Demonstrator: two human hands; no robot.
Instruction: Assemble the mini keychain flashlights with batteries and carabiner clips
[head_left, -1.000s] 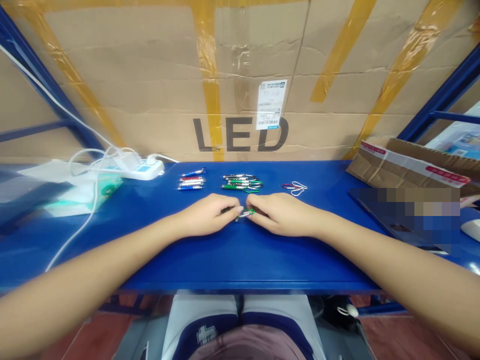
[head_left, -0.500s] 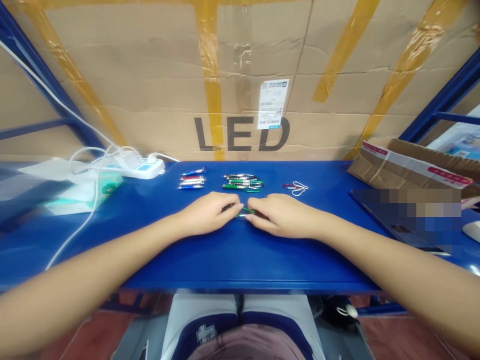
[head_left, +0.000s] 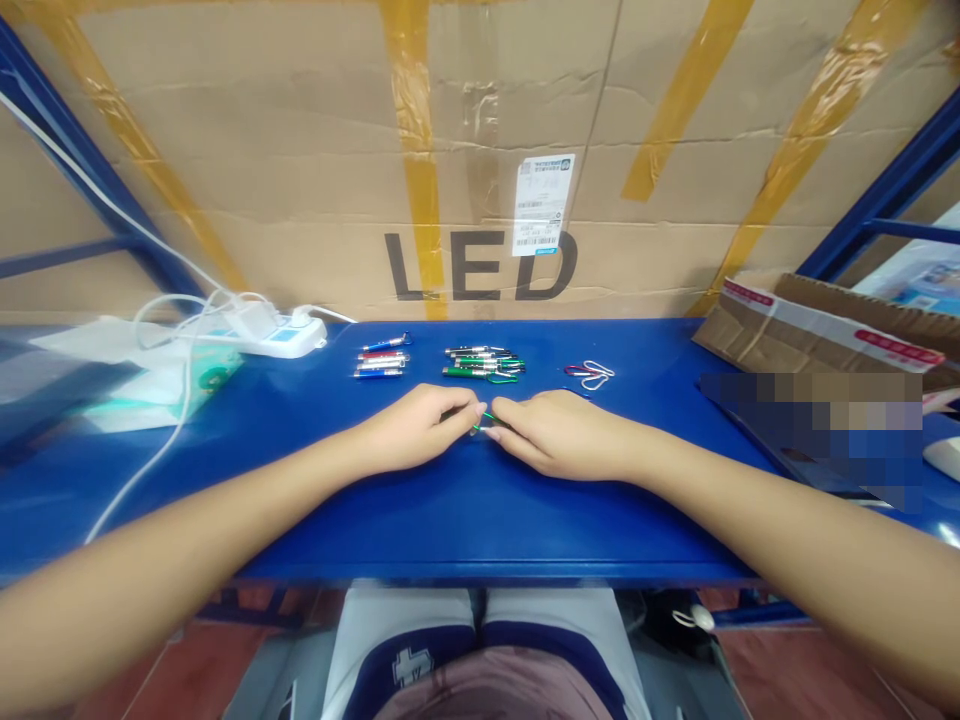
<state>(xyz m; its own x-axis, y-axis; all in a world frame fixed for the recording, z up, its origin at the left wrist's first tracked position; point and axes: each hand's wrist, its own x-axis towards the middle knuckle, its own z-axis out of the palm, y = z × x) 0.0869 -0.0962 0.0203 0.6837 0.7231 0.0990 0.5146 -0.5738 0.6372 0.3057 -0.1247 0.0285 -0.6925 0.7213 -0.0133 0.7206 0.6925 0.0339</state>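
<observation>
My left hand point(head_left: 424, 428) and my right hand point(head_left: 562, 432) meet low over the middle of the table, thumbs and fingers pinched. Between the fingertips shows a small green carabiner clip point(head_left: 488, 415) with a bit of bright metal; the rest is hidden by my fingers. Just beyond lies a group of black and green penlight-like tubes point(head_left: 480, 362), some with clips. Farther left rest blue, red and silver tubes point(head_left: 381, 366). Loose red and white carabiner clips point(head_left: 594, 374) lie beyond my right hand, where a blue one point(head_left: 577, 392) peeks out.
A white power strip point(head_left: 289, 338) with cables stands back left, beside a green-white packet point(head_left: 214, 380). On the right sits an open cardboard box point(head_left: 795, 335), with a blurred-out dark object before it. A large LED carton point(head_left: 322, 160) walls off the back.
Both hands stay together at nearly the same spot. The right fingers have shifted slightly on the green clip, and a blue clip now shows behind the right hand. The view has moved a little.
</observation>
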